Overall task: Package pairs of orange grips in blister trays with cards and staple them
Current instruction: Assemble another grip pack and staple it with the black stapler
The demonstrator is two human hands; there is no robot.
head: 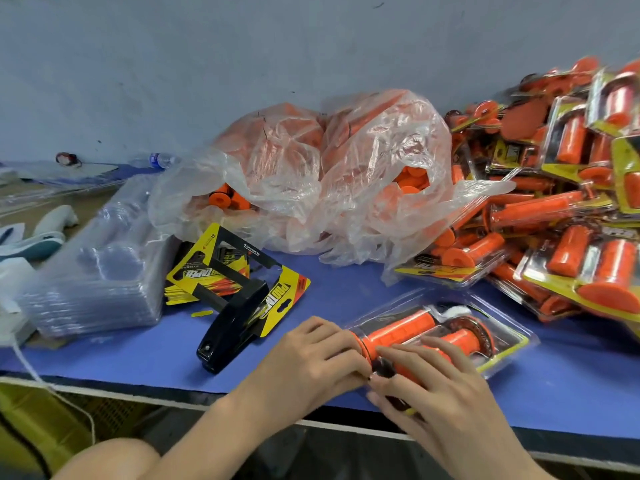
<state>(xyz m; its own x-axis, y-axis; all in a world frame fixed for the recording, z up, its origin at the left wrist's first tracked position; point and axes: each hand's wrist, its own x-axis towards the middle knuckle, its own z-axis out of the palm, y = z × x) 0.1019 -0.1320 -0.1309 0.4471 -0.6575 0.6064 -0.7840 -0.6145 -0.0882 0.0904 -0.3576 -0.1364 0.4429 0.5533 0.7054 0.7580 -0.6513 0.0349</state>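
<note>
Left hand (313, 355) and right hand (446, 389) on bare forearms (221, 422); a bare rounded knee (114, 457) shows below-left of the left hand.

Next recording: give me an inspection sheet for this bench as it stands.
Surface: blue tabletop, crowded along its far side.
Job's things: blister tray holding two orange grips; black stapler lying partly on printed cards; stack of empty trays at left; plastic bags of loose grips; pile of finished packs at right.
Clutter: water bottle by the wall.
Grips: left grip and right grip both hold the blister tray's near end.
Cables: white cord hanging over the left edge.
Surroundings: grey wall behind.
</note>
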